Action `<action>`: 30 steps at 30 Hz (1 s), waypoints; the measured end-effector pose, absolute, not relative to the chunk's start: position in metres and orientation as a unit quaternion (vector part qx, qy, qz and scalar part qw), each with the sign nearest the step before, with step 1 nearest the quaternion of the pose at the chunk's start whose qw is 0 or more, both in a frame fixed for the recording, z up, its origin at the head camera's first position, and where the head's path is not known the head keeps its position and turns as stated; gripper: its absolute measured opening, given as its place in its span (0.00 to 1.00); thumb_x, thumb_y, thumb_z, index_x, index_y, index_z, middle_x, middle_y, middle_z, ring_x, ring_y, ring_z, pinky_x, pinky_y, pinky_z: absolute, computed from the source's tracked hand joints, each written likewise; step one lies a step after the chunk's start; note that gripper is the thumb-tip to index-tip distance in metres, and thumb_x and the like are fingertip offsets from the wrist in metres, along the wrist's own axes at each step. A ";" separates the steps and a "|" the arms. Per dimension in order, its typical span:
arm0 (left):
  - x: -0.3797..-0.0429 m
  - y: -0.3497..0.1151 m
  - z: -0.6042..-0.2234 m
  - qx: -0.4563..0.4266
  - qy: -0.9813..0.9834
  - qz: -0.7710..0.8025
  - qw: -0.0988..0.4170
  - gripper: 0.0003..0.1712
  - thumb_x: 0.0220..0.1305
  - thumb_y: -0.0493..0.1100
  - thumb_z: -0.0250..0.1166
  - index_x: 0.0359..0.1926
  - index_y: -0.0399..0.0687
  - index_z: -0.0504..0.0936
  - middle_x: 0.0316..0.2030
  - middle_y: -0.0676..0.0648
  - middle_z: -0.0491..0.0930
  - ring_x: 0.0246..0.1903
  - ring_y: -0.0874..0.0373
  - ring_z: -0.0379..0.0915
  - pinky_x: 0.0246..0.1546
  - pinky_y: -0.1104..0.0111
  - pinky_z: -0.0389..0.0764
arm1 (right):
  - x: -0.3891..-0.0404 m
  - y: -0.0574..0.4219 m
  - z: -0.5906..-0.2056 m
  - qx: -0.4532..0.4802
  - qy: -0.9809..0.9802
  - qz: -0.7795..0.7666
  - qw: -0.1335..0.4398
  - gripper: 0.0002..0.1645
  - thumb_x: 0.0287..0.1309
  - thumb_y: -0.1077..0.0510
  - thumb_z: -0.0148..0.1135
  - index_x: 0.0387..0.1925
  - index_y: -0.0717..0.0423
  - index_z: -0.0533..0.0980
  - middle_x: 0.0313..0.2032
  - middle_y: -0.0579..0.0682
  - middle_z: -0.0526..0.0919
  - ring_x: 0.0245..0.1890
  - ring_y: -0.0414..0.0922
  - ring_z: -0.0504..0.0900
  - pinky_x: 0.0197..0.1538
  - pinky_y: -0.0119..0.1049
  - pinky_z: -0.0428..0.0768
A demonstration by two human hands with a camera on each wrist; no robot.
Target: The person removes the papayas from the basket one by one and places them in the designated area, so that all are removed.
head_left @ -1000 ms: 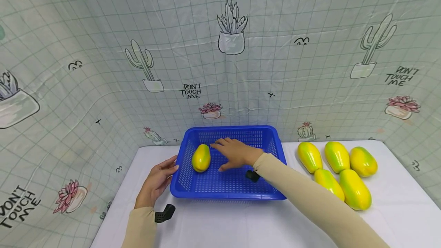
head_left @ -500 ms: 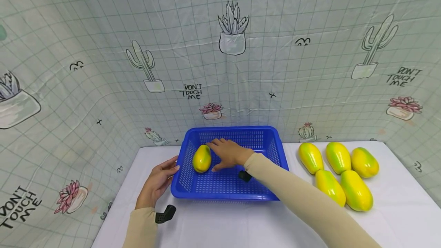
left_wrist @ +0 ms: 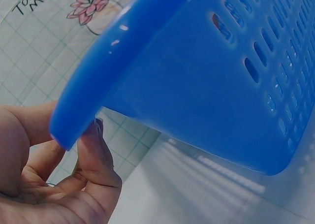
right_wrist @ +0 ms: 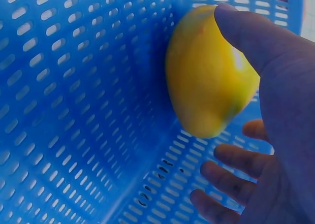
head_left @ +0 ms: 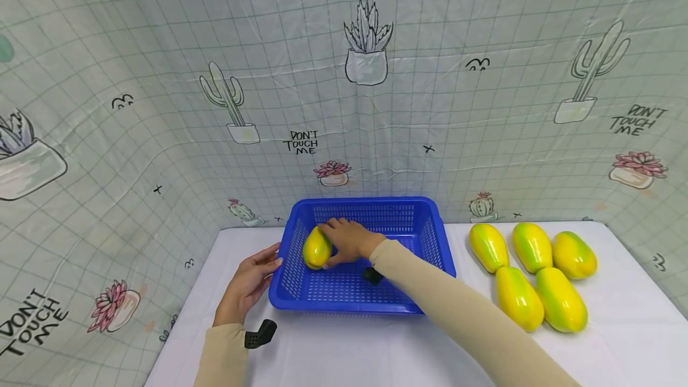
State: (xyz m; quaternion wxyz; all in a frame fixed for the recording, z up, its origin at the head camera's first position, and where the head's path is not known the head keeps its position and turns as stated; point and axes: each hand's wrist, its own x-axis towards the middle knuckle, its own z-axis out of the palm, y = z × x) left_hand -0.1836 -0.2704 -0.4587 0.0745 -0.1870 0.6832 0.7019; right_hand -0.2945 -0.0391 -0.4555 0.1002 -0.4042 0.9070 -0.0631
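Note:
A blue plastic basket (head_left: pixel 344 304) with slotted walls stands on the white cloth, and one yellow-green papaya (head_left: pixel 315 251) lies inside at its left. My left hand (head_left: pixel 248 282) pinches the basket's left rim; the left wrist view shows its fingers curled under the rim (left_wrist: pixel 93 81). Inside the basket, my right hand (head_left: pixel 349 240) is spread at the papaya's right side. In the right wrist view the thumb lies across the edge of the papaya (right_wrist: pixel 206 71), while the other fingers (right_wrist: pixel 229 179) are spread apart. Whether the thumb presses on it I cannot tell.
Several more papayas (head_left: pixel 561 300) lie grouped on the white tablecloth (head_left: pixel 344 354) to the right of the basket. A patterned cloth (head_left: pixel 403 106) hangs close behind the basket and along both sides. The right forearm crosses over the basket's front right rim.
My right hand has moved left within the basket, from a gap beside the papaya up to its right side. The left hand keeps its hold on the rim.

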 end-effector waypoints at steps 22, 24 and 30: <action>-0.182 -0.271 -0.459 -0.184 0.684 0.702 0.075 0.32 0.78 0.33 0.60 0.78 0.39 0.67 0.73 0.32 0.65 0.46 0.61 0.78 0.45 0.77 0.82 | -0.297 -0.057 -0.466 -0.391 0.907 -0.079 0.133 0.56 0.60 0.32 0.73 0.79 0.53 0.63 0.69 0.57 0.74 0.65 0.53 0.74 0.68 0.49 0.76; -0.183 -0.271 -0.460 -0.186 0.682 0.703 0.074 0.32 0.77 0.33 0.60 0.78 0.39 0.67 0.73 0.33 0.66 0.45 0.61 0.78 0.45 0.77 0.82 | -0.296 -0.057 -0.466 -0.391 0.906 -0.085 0.136 0.55 0.60 0.32 0.74 0.78 0.52 0.63 0.69 0.56 0.74 0.65 0.53 0.74 0.68 0.48 0.77; -0.184 -0.271 -0.460 -0.185 0.679 0.706 0.074 0.32 0.78 0.32 0.60 0.78 0.39 0.67 0.71 0.34 0.66 0.44 0.61 0.78 0.45 0.77 0.83 | -0.298 -0.057 -0.468 -0.399 0.898 -0.096 0.158 0.53 0.59 0.35 0.76 0.77 0.51 0.63 0.68 0.56 0.74 0.64 0.52 0.74 0.68 0.46 0.76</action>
